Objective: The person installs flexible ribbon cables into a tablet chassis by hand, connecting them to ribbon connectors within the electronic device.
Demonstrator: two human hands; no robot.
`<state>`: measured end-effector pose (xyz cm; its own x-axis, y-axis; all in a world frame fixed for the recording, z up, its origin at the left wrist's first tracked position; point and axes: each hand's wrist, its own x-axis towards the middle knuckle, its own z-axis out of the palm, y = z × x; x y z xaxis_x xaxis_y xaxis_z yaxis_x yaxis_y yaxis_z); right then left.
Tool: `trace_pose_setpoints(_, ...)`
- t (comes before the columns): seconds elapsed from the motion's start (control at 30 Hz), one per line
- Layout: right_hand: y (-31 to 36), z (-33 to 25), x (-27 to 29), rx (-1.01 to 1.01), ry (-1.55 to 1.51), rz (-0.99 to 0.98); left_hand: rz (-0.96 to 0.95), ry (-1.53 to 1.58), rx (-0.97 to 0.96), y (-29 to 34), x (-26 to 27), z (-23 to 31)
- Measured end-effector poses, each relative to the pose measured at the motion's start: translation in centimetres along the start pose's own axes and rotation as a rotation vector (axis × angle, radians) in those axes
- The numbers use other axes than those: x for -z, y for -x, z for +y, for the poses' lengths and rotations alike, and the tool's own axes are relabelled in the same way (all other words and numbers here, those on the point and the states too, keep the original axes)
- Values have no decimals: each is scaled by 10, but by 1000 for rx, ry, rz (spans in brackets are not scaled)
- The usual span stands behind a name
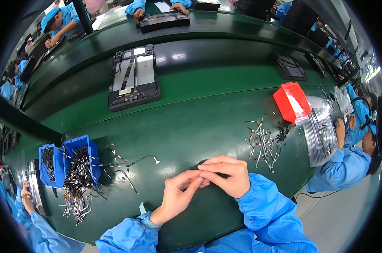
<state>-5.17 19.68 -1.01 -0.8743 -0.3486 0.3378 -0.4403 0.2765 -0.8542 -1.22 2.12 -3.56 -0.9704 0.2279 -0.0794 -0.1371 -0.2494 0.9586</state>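
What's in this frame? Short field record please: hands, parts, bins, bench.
left hand: fingertips meet the right hand's, over the bench; any held item too small to tell
right hand: fingers curled, pinched against the left fingertips
bench: green, curved by the lens
blue bins: two, left of the hands, full of thin dark cable parts
loose cables: lying beside the bins
metal parts pile: right of the hands
red bin: far right
open device chassis: farther up the bench

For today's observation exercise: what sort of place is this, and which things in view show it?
Probably an electronics assembly line: a long green bench, an opened device chassis on it, blue bins of small cables, and seated workers in blue coats.
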Motion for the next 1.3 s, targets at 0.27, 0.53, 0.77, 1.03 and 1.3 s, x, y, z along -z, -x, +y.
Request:
trace_pose_setpoints(0.27,0,0,4,-316,-185,194,-20,-26,-5,-2,-1,3)
trace_pose_setpoints(0.53,-1,3,-2,275,265,40,70,93,40,0,1,0)
trace_pose_setpoints(0.77,5,1,3,309,219,37,111,-42,-51,3,-7,0)
trace_pose_setpoints(1.03,1,-7,88,326,656,258,-26,-294,-192,14,-23,23)
trace_pose_setpoints(1.3,-10,107,295,-119,957,425,-547,-911,-474,-38,-107,19)
